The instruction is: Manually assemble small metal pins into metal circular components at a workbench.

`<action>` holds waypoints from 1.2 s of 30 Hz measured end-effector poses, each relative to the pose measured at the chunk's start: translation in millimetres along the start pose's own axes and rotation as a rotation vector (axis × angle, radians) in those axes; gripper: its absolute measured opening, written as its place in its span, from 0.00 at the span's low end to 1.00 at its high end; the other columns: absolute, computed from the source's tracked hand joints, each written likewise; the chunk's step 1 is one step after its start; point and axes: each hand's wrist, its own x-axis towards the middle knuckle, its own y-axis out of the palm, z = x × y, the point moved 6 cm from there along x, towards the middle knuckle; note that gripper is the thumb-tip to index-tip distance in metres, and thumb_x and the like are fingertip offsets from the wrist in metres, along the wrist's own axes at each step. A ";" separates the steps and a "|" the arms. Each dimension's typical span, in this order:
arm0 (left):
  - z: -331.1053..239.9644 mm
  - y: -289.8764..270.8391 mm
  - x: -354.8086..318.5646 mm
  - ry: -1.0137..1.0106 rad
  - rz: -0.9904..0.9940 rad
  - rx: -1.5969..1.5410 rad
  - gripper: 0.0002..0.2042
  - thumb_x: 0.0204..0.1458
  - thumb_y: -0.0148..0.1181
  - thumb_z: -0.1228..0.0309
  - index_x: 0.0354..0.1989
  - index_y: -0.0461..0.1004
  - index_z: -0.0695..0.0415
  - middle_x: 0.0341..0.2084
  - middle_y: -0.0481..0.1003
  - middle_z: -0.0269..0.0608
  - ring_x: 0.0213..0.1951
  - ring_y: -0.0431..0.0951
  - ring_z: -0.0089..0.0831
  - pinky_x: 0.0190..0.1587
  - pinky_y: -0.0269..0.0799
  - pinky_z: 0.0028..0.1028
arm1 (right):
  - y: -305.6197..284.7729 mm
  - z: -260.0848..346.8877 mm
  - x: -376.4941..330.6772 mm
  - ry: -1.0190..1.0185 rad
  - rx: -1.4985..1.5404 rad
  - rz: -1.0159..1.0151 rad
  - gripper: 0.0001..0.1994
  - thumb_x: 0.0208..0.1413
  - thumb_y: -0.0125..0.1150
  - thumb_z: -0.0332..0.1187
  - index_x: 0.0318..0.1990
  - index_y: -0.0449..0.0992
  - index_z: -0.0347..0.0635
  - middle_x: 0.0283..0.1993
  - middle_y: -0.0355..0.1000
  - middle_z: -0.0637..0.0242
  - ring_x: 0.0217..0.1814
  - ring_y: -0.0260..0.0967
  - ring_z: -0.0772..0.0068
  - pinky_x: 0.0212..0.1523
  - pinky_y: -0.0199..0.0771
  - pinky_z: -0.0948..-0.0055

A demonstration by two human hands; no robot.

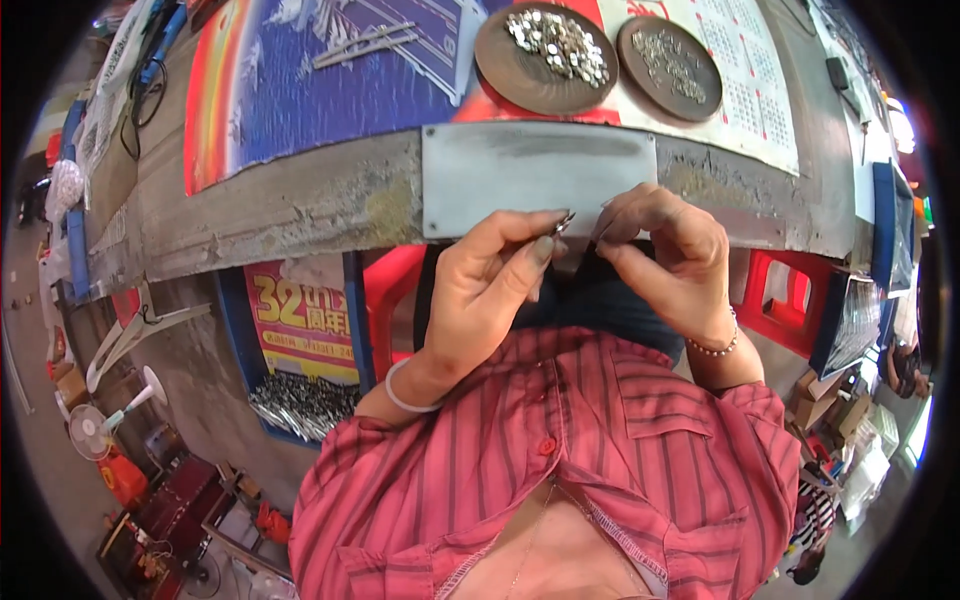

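Close to the table's front edge, my left hand [485, 285] is closed, pinching a small shiny metal piece [563, 226] between thumb and forefinger. Its exact kind is too small to tell. A short gap to the right, my right hand [675, 250] has its fingers drawn together in a pinch; whatever is between them cannot be made out. Just beyond both hands lies a pale metal plate [535, 175] on the table edge. Farther off sit a brown round dish [497, 82] of small silver discs [565, 48] and a smaller brown dish [707, 98] of tiny metal bits [668, 65].
Printed sheets [300, 110] cover the table under the dishes, with thin metal strips [365, 45] on the blue one. A blue-sided bin [237, 335] below the table holds many slim metal parts [305, 402]. Red stools [785, 310] stand beneath the table edge.
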 end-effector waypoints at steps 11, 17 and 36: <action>20.3 38.3 -2.6 -0.077 0.119 -0.079 0.13 0.59 0.49 0.77 0.53 0.68 0.63 0.35 0.71 0.29 0.28 0.63 0.11 0.31 0.62 0.13 | -6.2 -7.8 -35.4 -0.039 0.032 -0.219 0.07 0.46 0.63 0.20 0.33 0.72 0.34 0.31 0.72 0.64 0.29 0.71 0.73 0.30 0.71 0.78; 20.1 43.8 -3.6 -0.014 0.139 -0.074 0.14 0.58 0.50 0.79 0.52 0.68 0.63 0.36 0.68 0.30 0.29 0.63 0.12 0.31 0.61 0.13 | -6.9 -6.5 -37.6 -0.125 -0.111 -0.255 0.07 0.45 0.62 0.20 0.31 0.72 0.38 0.29 0.69 0.65 0.28 0.68 0.70 0.29 0.69 0.77; -1.2 43.7 -6.8 0.407 0.052 0.086 0.15 0.52 0.52 0.87 0.48 0.70 0.63 0.38 0.67 0.41 0.37 0.67 0.24 0.38 0.64 0.19 | 10.9 -18.0 -26.2 0.011 0.614 -0.355 0.09 0.48 0.65 0.21 0.34 0.69 0.33 0.35 0.71 0.61 0.36 0.69 0.75 0.37 0.72 0.77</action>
